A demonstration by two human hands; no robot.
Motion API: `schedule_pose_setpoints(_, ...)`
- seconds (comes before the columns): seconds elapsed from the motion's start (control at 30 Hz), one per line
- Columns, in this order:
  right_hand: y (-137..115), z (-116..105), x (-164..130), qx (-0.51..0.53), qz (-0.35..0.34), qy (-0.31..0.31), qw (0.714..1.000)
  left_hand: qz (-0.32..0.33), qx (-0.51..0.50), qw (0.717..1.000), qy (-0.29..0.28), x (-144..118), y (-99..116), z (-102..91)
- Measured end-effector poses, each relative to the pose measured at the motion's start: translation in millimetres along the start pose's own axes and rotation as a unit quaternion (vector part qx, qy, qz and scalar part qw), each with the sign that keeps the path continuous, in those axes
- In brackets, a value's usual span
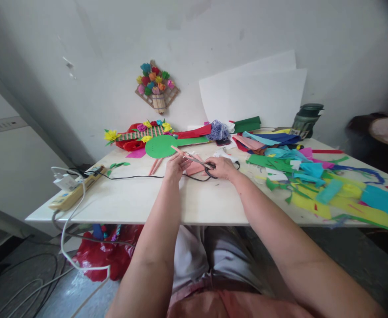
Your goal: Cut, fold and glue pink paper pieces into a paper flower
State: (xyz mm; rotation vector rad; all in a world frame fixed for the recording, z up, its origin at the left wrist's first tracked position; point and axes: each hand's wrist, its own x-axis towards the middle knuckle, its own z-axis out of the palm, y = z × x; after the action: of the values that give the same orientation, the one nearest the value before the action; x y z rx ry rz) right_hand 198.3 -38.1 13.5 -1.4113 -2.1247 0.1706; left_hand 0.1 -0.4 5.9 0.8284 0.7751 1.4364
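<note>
At the near edge of the white table (130,203) the person's two hands work side by side: the right hand (223,168) is closed through the handles of the scissors (200,162), and the left hand (176,166) pinches the pink paper (194,168) at the blades. Just beyond them lies a green paper circle (160,146), with paper scraps (313,181) to the table's right, and farther back a woven flower plaque (156,86) hangs on the wall above the table.

Two hands (177,167) (223,168), one scissors (198,161)

Matt pink paper (194,168) – metal scissors (200,162) (black handles).
</note>
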Motion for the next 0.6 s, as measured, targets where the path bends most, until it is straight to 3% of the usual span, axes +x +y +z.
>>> schedule_pose_setpoints(0.3, -0.5, 0.3, -0.3, -0.002, 0.009, 0.007, 1.000, -0.002, 0.005, 1.000, -0.010, 1.3, -0.9, -1.3)
schedule_pose_setpoints(0.6, 9.0, 7.9, 6.1, 0.062, 0.040, 0.071, 0.995, 0.008, 0.023, 0.999, -0.034, -2.4, 0.9, 1.4)
